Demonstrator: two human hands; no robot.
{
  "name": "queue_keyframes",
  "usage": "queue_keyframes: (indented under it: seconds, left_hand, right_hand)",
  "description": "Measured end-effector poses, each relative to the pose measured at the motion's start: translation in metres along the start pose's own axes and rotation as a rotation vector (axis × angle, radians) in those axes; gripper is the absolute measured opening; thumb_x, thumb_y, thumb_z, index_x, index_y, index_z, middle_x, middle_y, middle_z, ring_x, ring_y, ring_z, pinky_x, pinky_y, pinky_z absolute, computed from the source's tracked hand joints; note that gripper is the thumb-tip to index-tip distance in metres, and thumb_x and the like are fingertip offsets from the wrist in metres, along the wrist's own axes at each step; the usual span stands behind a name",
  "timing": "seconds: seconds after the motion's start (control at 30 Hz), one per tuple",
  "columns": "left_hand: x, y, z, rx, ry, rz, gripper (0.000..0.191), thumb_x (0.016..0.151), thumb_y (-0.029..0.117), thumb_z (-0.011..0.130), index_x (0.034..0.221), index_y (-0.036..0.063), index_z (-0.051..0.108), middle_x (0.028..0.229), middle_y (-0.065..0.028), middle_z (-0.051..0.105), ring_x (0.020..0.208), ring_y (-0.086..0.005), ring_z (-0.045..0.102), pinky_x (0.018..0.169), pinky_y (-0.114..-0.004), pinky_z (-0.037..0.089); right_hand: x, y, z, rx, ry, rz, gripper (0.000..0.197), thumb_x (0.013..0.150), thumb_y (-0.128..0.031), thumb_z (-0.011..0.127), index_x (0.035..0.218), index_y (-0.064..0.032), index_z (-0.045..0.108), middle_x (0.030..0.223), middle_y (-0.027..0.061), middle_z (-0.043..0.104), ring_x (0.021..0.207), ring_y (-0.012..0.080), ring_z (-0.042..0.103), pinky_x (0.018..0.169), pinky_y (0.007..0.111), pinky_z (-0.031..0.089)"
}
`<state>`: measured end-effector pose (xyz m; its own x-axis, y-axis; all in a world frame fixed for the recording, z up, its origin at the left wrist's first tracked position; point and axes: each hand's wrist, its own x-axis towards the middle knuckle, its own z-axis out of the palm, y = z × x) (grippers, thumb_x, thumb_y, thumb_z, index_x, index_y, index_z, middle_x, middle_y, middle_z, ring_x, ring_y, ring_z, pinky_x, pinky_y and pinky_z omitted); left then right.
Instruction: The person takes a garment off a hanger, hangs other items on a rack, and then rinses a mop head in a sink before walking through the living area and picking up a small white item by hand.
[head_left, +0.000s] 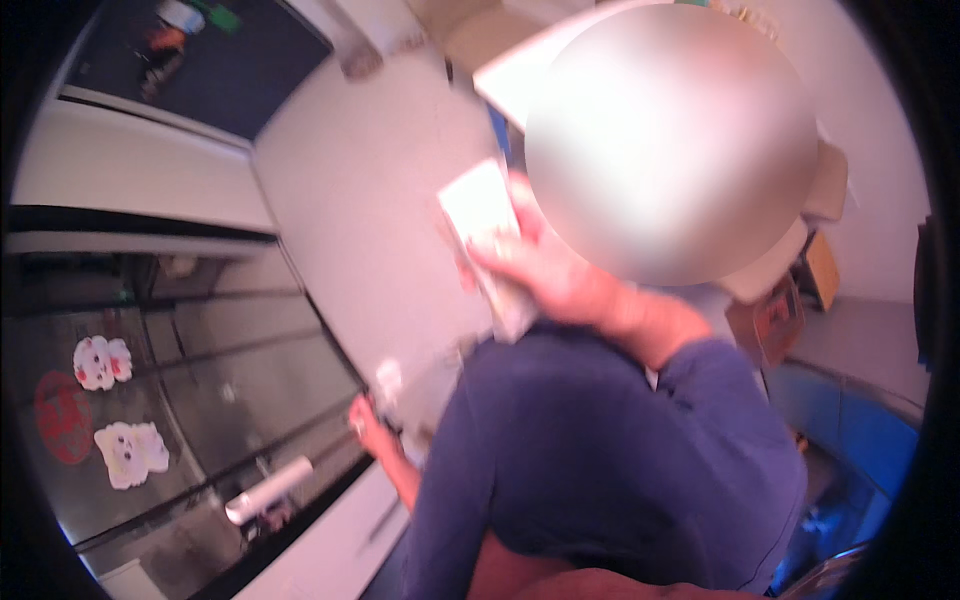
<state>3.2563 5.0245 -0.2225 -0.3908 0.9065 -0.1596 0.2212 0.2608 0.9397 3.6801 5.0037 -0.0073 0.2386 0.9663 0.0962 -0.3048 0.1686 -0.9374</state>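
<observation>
My right hand (540, 262) is closed around a pale, flat, oblong object (480, 202), held up in front of my dark blue top. Glare and motion blur hide what the object is. Further left and lower, my left hand (365, 426) is raised near the edge of a dark framed glass pane (247, 375). Its fingers look bent, but blur hides whether they hold anything. A small whitish thing (388, 375) lies just beyond that hand.
Cartoon cat stickers (131, 454) and a red round sticker (64, 416) are on the glass. A white cylinder (268, 491) is near its lower edge. At right are a blue tub-like container (840, 427) and a wooden board (821, 270). A blurred disc covers the upper right.
</observation>
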Motion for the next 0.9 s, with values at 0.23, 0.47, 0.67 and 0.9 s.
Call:
queue_keyframes:
  seconds: [0.23, 0.47, 0.67, 0.9]
  left_hand:
    - [0.021, -0.041, 0.005, -0.077, 0.085, 0.038, 0.022, 0.086, 0.02, 0.066, 0.1, 0.0038, 0.062, 0.093, -0.0064, 0.062, 0.089, -0.0183, 0.058, 0.083, -0.036, 0.048]
    - [0.063, -0.06, 0.036, 0.075, 0.07, -0.092, 0.028, 0.084, 0.028, 0.067, 0.101, 0.0051, 0.064, 0.087, -0.0085, 0.062, 0.081, -0.0194, 0.056, 0.077, -0.039, 0.047]
    - [0.088, -0.066, 0.051, 0.103, 0.014, -0.096, 0.034, 0.082, 0.034, 0.068, 0.102, 0.0061, 0.065, 0.081, -0.0103, 0.062, 0.074, -0.0203, 0.053, 0.072, -0.041, 0.045]
    - [0.113, -0.094, 0.066, 0.0, 0.019, -0.004, 0.038, 0.079, 0.036, 0.071, 0.096, 0.0024, 0.064, 0.074, -0.0076, 0.058, 0.067, -0.0196, 0.049, 0.063, -0.04, 0.044]
  right_hand:
    - [0.004, 0.006, -0.024, -0.013, -0.013, -0.031, 0.022, 0.094, -0.023, 0.052, 0.102, -0.0017, 0.054, 0.078, 0.007, 0.06, 0.067, 0.0152, 0.061, 0.062, 0.029, 0.05]
    - [0.016, 0.027, -0.043, 0.189, 0.169, -0.067, 0.022, 0.091, -0.02, 0.052, 0.101, -0.0009, 0.055, 0.081, 0.0102, 0.061, 0.069, 0.0196, 0.062, 0.066, 0.032, 0.051]
    - [0.007, 0.01, -0.053, 0.155, 0.252, -0.05, 0.026, 0.088, -0.022, 0.055, 0.103, 0.0004, 0.056, 0.082, 0.012, 0.061, 0.068, 0.0222, 0.062, 0.067, 0.035, 0.054]
    - [0.012, 0.045, -0.076, 0.075, 0.286, -0.02, 0.026, 0.091, -0.023, 0.054, 0.102, -0.0002, 0.056, 0.08, 0.011, 0.062, 0.066, 0.0215, 0.063, 0.063, 0.034, 0.054]
